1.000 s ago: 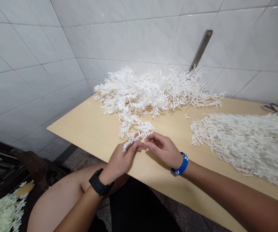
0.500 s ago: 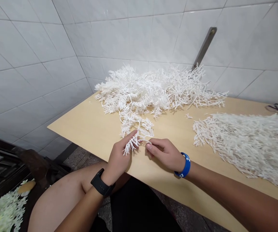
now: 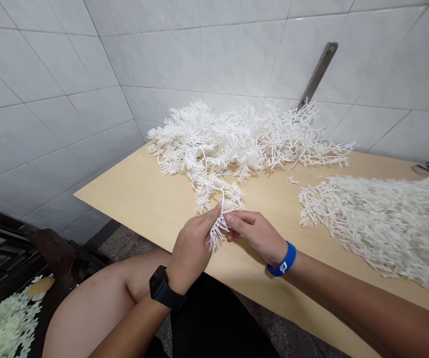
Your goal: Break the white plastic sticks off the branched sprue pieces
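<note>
Between my hands is a white branching plastic sprig [image 3: 218, 231], its thin tines fanning out below the fingers. My left hand [image 3: 195, 243], with a black watch on the wrist, is closed on the sprig's stem. Thumb and fingers of my right hand [image 3: 249, 231] pinch the sprig from the other side; a blue wristband [image 3: 283, 261] sits on that wrist. A white stem runs from the left fingertips up into a tangled heap of similar white sprigs [image 3: 236, 139]. The exact spot under the right fingertips is partly hidden.
A wide pile of loose white pieces [image 3: 386, 223] covers the right of the wooden table [image 3: 121, 184]. Behind it lies a dark looped object [image 3: 428, 169]. A metal bar [image 3: 318, 72] is fixed to the tiled wall. Pale greenish pieces [image 3: 9, 323] lie at lower left.
My left hand has moved right and slightly up with the sprig, closing the gap to my right hand. The right fingers now meet the sprig beside the left ones.
</note>
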`<state>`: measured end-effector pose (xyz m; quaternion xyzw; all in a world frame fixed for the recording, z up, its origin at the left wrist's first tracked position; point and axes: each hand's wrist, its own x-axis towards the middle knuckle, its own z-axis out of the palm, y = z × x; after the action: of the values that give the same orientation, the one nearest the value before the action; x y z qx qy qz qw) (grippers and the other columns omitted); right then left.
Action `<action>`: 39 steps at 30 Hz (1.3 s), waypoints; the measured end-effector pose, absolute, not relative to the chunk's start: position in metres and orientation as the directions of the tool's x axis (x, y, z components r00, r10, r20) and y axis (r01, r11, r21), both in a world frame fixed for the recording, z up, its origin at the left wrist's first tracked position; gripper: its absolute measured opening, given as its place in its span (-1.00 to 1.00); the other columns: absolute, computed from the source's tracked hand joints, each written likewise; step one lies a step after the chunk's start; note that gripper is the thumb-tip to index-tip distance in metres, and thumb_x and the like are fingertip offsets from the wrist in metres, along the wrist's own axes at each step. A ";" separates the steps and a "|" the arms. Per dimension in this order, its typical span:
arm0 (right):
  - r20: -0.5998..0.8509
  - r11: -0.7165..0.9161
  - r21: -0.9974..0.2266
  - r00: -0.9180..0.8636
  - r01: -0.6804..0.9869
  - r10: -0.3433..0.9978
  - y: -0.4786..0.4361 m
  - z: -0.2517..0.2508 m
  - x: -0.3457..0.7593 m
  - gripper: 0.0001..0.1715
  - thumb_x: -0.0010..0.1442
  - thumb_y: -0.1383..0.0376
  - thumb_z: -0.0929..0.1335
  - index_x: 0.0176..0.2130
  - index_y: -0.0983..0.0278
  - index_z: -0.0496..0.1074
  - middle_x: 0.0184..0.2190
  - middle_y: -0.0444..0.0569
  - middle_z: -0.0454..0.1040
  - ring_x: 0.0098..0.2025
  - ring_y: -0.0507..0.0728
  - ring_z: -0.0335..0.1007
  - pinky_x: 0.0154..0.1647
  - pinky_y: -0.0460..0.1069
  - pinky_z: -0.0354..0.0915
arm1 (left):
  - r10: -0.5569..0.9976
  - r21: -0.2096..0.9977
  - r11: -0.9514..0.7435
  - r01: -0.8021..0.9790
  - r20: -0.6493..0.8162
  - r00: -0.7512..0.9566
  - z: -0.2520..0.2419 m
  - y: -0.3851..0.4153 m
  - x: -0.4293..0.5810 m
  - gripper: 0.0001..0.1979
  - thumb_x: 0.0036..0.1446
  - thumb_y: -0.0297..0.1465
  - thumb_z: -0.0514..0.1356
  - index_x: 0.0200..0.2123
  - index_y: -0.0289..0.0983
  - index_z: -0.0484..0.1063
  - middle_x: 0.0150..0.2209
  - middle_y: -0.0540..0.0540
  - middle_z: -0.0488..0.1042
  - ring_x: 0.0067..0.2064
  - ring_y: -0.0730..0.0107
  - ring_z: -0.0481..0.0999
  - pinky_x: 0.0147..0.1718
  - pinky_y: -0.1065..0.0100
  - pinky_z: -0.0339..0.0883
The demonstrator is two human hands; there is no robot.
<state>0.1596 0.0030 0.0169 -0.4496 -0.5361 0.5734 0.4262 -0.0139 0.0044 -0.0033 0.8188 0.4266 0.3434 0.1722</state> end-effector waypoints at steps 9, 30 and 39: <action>-0.037 -0.065 -0.989 -0.202 -0.133 0.979 0.006 0.012 0.159 -0.57 0.02 -0.01 0.48 -0.37 0.32 0.52 -0.59 -0.14 0.39 -0.53 0.01 0.25 -0.45 -0.02 0.23 | 0.908 0.732 -0.413 0.542 0.287 0.305 -0.002 0.004 -0.013 -0.45 0.36 -0.36 -0.04 0.38 -0.18 -0.05 0.11 -0.17 0.49 0.10 0.21 0.49 0.03 0.23 0.35; 0.208 0.318 -0.890 -0.332 0.325 0.920 -0.004 0.015 0.155 -0.66 0.21 0.29 0.28 -0.58 0.25 0.30 -0.60 -0.14 0.30 -0.51 0.04 0.21 -0.45 -0.05 0.17 | 0.947 0.963 -0.187 0.192 0.125 0.294 0.012 0.015 -0.020 -0.55 0.34 -0.17 -0.02 -0.07 -0.31 0.56 -0.10 -0.17 0.61 -0.06 0.16 0.57 0.00 0.21 0.38; 0.426 0.455 -0.424 -0.271 0.783 0.863 0.005 0.014 0.175 -0.76 0.19 0.46 0.25 -0.29 0.28 0.48 -0.21 0.07 0.52 -0.11 0.24 0.35 -0.07 0.14 0.13 | 0.959 0.975 -0.172 0.141 0.133 0.250 0.013 0.012 -0.021 -0.50 0.36 -0.14 -0.07 0.01 -0.32 0.52 0.07 -0.16 0.53 0.17 0.17 0.42 0.21 0.20 0.18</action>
<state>0.1750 0.0054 0.0142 -0.5179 -0.7947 0.0645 0.3100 -0.0208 0.0120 0.0127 0.6326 0.4349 0.4311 0.4741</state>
